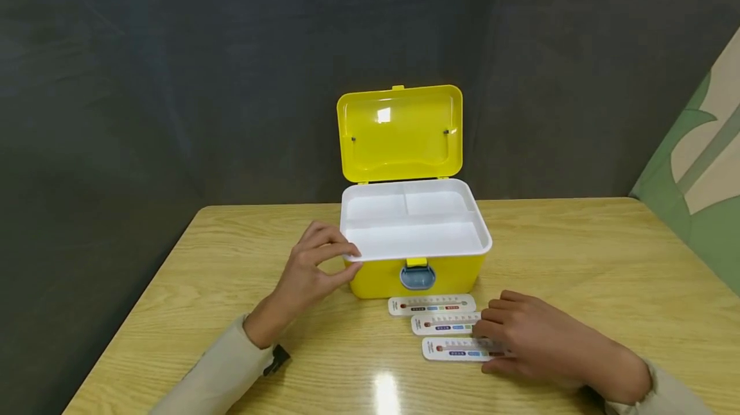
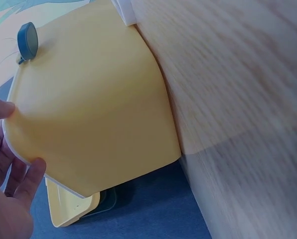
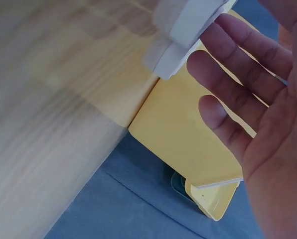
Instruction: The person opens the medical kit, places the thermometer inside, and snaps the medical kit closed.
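A yellow storage box [image 1: 378, 283] stands with its lid [image 1: 399, 158] raised and a white divided tray [image 1: 416, 254] inside. My left hand [image 1: 312, 273] pinches the rim at the box's front left corner, thumb outside and forefinger over the edge. Before the box lie three white strip thermometers: a back one [image 1: 431, 305], a middle one [image 1: 445, 324] and a front one [image 1: 457, 349]. Thumb and forefinger of my right hand [image 1: 532, 338] hold the right end of the front thermometer. Its other fingers reach past the middle thermometer's end, which is hidden beneath them.
A grey-blue latch [image 1: 417, 277] hangs on the box's front. The wooden table [image 1: 248, 235] meets a dark cloth backdrop [image 1: 260, 113] behind the box. A green and beige patterned panel [image 1: 711, 145] slants along the right side.
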`<action>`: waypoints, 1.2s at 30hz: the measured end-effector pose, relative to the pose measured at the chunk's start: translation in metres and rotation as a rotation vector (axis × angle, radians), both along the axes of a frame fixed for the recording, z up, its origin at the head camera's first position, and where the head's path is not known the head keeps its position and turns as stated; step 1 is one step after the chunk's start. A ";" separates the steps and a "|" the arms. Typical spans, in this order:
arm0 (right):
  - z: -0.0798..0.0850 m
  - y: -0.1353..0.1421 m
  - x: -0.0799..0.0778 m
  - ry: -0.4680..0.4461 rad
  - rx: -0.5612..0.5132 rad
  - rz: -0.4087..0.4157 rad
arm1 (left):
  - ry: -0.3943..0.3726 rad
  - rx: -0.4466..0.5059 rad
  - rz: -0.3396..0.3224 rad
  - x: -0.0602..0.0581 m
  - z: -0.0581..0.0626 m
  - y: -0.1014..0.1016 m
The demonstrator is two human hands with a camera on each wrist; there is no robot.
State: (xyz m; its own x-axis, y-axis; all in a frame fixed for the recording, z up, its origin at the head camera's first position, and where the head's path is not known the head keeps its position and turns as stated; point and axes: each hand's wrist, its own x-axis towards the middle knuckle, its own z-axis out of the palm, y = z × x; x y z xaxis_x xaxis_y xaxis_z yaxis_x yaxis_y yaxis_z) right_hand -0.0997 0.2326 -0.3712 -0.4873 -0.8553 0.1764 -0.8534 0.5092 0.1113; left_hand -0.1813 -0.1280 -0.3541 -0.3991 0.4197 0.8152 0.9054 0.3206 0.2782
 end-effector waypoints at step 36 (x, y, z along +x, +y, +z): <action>-0.002 -0.002 0.007 -0.014 -0.103 -0.125 | -0.047 -0.044 0.032 0.004 0.002 -0.001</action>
State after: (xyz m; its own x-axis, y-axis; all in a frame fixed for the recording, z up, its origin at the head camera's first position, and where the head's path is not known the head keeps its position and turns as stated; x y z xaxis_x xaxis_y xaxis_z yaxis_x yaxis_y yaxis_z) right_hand -0.0925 0.2302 -0.3727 -0.5920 -0.7653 0.2527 -0.7836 0.6199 0.0418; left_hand -0.1775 -0.1286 -0.3517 -0.4506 0.4412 0.7761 0.8807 0.3620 0.3056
